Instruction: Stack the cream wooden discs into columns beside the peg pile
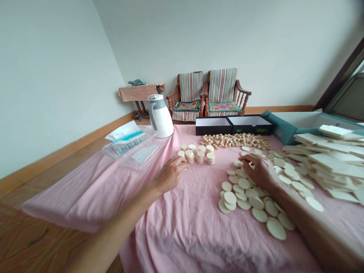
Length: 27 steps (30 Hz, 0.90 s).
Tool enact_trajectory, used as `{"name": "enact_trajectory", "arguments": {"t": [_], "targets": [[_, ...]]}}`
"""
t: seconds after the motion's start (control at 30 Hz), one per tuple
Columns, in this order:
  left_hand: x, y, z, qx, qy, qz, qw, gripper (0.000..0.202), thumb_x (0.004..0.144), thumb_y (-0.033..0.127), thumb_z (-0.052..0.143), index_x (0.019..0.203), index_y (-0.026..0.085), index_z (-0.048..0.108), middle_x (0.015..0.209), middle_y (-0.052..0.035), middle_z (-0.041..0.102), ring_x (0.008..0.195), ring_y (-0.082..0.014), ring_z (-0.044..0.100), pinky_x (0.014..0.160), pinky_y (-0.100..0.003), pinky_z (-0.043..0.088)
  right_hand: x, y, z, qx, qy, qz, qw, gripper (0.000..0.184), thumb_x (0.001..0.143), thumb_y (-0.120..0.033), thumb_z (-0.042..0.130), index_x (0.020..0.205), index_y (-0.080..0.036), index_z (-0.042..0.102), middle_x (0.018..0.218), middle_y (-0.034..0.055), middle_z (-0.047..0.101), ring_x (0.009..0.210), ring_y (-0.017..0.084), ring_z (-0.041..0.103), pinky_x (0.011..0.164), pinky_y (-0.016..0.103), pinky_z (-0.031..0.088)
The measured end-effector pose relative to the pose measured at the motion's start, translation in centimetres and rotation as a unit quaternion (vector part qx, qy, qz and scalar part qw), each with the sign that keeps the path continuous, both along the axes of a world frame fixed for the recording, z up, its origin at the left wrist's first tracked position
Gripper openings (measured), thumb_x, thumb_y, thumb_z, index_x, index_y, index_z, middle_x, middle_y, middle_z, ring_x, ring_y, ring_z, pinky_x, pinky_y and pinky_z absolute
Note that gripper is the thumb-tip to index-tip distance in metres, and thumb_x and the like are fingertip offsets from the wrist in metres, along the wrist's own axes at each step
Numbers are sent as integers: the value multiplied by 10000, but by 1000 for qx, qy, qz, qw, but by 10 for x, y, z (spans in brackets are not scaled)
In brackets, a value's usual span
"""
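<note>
Several short stacks of pale round discs (200, 156) stand in a cluster near the middle of the pink-covered table. My left hand (172, 173) is at the cluster's front left, its fingers curled together against a stack of discs (181, 154) that they partly hide. Over to the right, loose pale discs (243, 184) lie spread and overlapping. My right hand (261, 171) rests above the far side of this pile with thumb and fingers pinched. Whatever sits between those fingertips is too hidden to make out.
Small wooden beads (236, 141) form a heap behind the discs, before black boxes (214, 127). White rectangular pieces (332, 155) pile up at right beside a teal box (287, 131). A white jug (162, 117) and clear plastic container (127, 146) stand at left.
</note>
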<state>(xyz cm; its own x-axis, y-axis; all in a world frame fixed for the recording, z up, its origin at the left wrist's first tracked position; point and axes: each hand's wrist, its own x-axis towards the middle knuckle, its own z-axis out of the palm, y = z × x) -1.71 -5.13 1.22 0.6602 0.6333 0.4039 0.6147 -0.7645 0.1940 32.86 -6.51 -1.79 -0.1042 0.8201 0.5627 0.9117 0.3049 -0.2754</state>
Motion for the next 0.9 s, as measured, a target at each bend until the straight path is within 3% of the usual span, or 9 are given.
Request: {"name": "enact_trajectory", "arguments": {"t": [0.13,0.23,0.33,0.47,0.67,0.9], "targets": [[-5,3,-8,22,-56,31,998,423,779,-36,391,1051,190,623,1106,-77,555,1071,-192,520,950,-367,444,-3,-3,3,2,-4,1,1000,239,813,-231,445,887,-190,669,864,53,684,783,181,609,680,294,464],[-8,2,-8,30,-84,62,994,355,780,0,431,1029,173,615,1019,-78,576,1001,-191,545,906,-356,464,-5,-4,5,1,-8,6,1000,234,817,-222,445,882,-189,667,860,54,682,774,178,612,687,294,461],[-8,0,-7,21,-71,87,993,212,780,106,537,971,167,606,934,-68,586,931,-201,560,849,-346,476,-7,-5,6,4,-14,13,1000,219,815,-215,452,866,-187,663,846,53,678,765,175,611,686,290,456],[-6,-1,-10,6,-43,107,993,180,777,194,607,957,187,599,938,-62,599,926,-206,567,830,-331,469,-8,-6,8,5,-22,14,1000,215,810,-212,456,862,-190,663,842,53,677,744,170,607,676,287,451],[-5,4,-17,6,-54,127,990,143,807,150,561,942,188,589,926,-55,605,904,-191,575,808,-317,468,-9,-7,8,10,-19,20,1000,213,818,-219,454,845,-194,664,840,47,681,733,162,606,661,275,447],[-4,5,-16,33,-76,125,989,169,813,122,539,962,194,573,954,-53,604,938,-194,573,841,-330,470,-8,-6,7,4,-13,28,1000,204,824,-223,465,855,-186,663,834,47,674,731,162,597,664,271,443]]}}
